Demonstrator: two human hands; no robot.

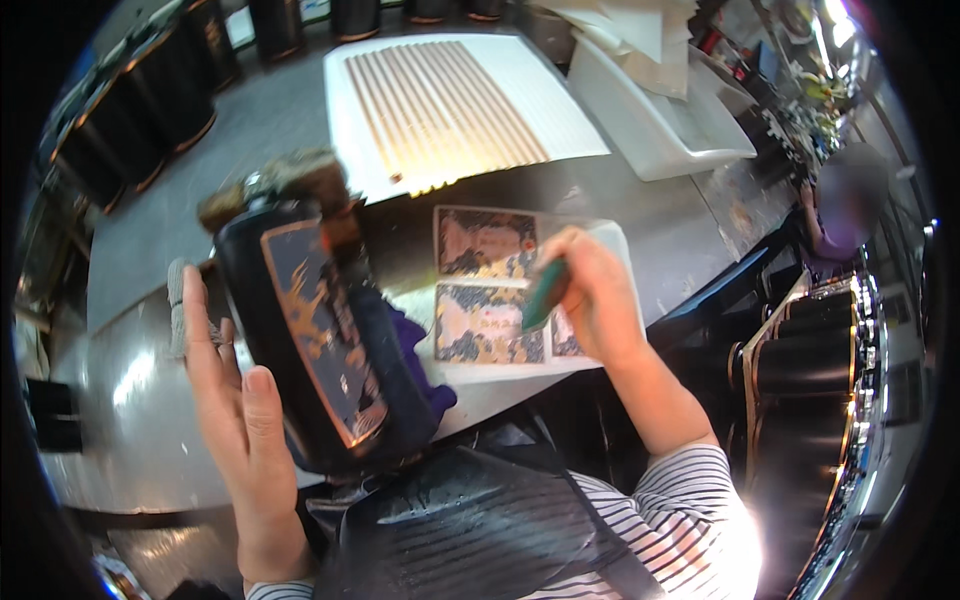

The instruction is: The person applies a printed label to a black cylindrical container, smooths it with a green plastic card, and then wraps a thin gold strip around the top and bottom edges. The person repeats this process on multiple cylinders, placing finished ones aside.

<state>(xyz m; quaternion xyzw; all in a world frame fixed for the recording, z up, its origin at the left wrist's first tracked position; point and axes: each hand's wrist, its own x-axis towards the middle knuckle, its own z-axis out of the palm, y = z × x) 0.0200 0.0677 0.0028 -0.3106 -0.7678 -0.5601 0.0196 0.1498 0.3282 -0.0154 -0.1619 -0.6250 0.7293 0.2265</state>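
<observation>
The right hand (590, 290) is bent at the wrist and pinches a flat dark-green piece (545, 300) between thumb and fingers; its exact kind I cannot tell, because it is blurred. This piece is above rectangular paper labels with dark floral pattern (488, 322), which lie on a white backing sheet (470, 373); whether it touches them is not clear. The left hand (235, 430) is spread, with the fingers pointing up and grey knitted covers (180, 310) at the fingertips, just beside a large glossy black container (250, 310). I cannot tell if the palm touches it. The container is tilted and carries a long grey label with gold pattern (315, 320). Right beside it is a crumpled purple cloth (408, 350), and behind its upper end a rough brown block (300, 175). Farther away, on the grey metal table (130, 420), lies a white sheet with brown-gold stripes (450, 110), near a white plastic bin (655, 125). More black containers (805, 365) stand in a row at right, near a person in purple (840, 235).
</observation>
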